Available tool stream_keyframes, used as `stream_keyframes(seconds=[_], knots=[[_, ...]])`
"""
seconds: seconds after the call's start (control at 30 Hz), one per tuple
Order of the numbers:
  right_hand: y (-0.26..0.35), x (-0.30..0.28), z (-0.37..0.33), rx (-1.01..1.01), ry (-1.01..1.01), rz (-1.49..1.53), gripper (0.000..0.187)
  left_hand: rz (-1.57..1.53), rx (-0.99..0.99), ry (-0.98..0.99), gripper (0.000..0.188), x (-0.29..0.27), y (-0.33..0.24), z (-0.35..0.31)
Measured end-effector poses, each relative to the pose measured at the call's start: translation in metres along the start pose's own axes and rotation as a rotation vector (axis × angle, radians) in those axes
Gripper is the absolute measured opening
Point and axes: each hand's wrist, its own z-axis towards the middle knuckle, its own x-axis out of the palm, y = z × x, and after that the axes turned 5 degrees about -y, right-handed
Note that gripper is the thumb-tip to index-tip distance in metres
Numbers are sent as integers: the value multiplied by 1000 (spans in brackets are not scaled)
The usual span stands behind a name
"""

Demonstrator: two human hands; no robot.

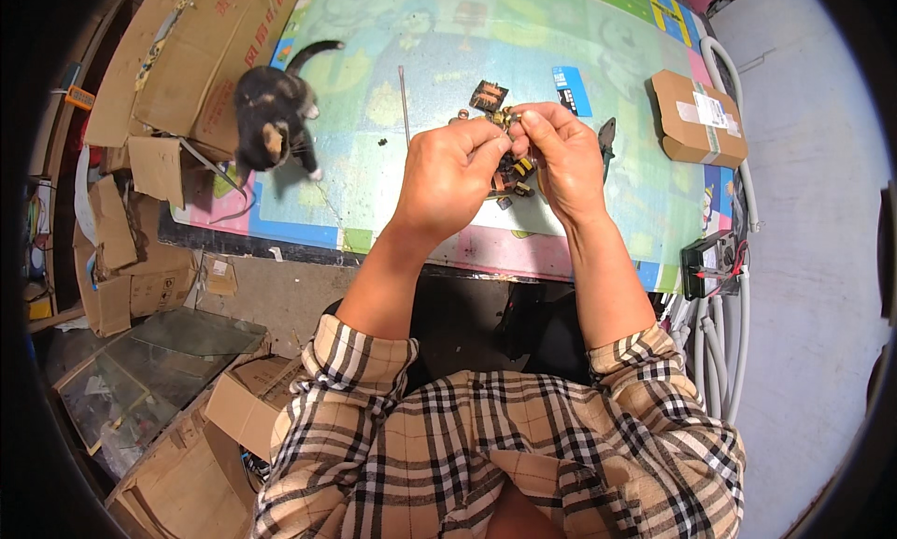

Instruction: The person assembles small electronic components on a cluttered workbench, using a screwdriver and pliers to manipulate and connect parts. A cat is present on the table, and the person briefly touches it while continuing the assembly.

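Observation:
Above the middle of the table my left hand (pixel 448 175) and my right hand (pixel 567 161) meet, fingertips closed in a pinch. Between them is a small metallic and yellowish part (pixel 507 118), mostly covered by the fingers, so its kind cannot be made out. Beneath the hands lies a loose heap of small electronic parts (pixel 516 172), some black and yellow. A dark block with copper-coloured areas (pixel 489 95) lies just beyond the fingers. Left of them is a thin screwdriver (pixel 405 100); pliers with dark green handles (pixel 607 142) lie beside my right hand.
A cat (pixel 271 109) stands at the table's left, beside a large open cardboard box (pixel 215 63). A blue card (pixel 572 91) lies beyond my right hand. Farther right are a small carton (pixel 696 119) and a black meter with red leads (pixel 710 266). The patterned tabletop (pixel 364 184) carries these.

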Motion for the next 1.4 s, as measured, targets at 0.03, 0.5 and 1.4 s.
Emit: stream_keyframes(seconds=[0.03, 0.5, 1.4], knots=[[0, 0, -1, -21, -15, -33, 15, -10, 24, -4, 13, 1, -3, 0], [14, 5, -7, -205, 95, -445, 13, -193, -132, -137, 16, -13, 1, 9], [8, -2, -1, -383, 57, -749, 9, -718, -434, -4, 21, -28, 14, 15]])
